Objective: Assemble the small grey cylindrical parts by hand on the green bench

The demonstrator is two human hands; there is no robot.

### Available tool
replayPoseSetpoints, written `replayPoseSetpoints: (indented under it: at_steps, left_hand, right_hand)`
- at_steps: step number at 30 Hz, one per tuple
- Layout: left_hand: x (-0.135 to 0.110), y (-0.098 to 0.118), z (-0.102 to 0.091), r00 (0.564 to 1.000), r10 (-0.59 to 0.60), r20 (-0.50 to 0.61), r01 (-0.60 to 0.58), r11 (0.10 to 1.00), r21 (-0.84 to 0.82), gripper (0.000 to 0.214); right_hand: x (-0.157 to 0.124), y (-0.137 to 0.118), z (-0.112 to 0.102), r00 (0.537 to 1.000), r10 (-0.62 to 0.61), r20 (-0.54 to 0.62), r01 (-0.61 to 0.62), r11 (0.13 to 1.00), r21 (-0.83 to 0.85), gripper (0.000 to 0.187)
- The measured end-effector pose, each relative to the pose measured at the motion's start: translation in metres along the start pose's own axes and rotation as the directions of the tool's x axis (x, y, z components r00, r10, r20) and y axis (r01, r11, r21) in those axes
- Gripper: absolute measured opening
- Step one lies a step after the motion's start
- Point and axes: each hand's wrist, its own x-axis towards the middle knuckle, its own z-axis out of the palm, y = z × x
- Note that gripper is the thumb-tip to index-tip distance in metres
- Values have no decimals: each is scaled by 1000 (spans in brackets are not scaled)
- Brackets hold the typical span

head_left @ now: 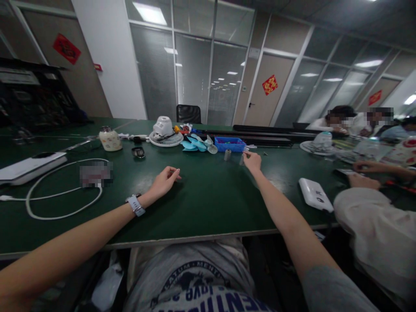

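My left hand [165,180] rests on the green table [208,203], fingers loosely curled with nothing visible in them; a watch sits on the wrist. My right hand [251,161] is stretched far forward and pinches a small object I cannot make out, next to a small grey cylinder [227,154] and just in front of a blue tray [230,144]. Light blue fan blades [198,144] and a white fan grille with its motor [165,133] lie beyond my hands.
A cream-coloured jar [110,139], a dark small object [138,152], a white device with a looped cable [30,167] at left, a white power bank [315,194] at right. Other people sit and work at the right. A black chair [189,113] stands behind the table.
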Motion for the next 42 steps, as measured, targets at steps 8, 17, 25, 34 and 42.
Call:
replayPoseSetpoints:
  at_steps: [8, 17, 25, 34, 42]
  left_hand:
    - [2, -7, 1, 1000, 4, 3, -4, 1000, 4, 47]
    - [-2, -1, 1, 1000, 16, 18, -16, 1000, 10, 46]
    - [-5, 8, 3, 983, 180, 24, -181, 983, 43, 50]
    - [-3, 43, 11, 934, 326, 149, -339, 938, 74, 47]
    - [8, 54, 12, 955, 284, 84, -294, 944, 149, 40]
  right_hand:
    - [11, -27, 24, 982, -187, -15, 180, 961, -209, 57]
    - [12, -60, 31, 978, -202, 43, 207, 958, -200, 45]
    - [-77, -123, -14, 868, -492, 70, 433, 817, 381, 39]
    - [-127, -155, -28, 735, -669, 113, 517, 660, 545, 33]
    - [-134, -156, -20, 718, -592, 365, 273, 722, 636, 44]
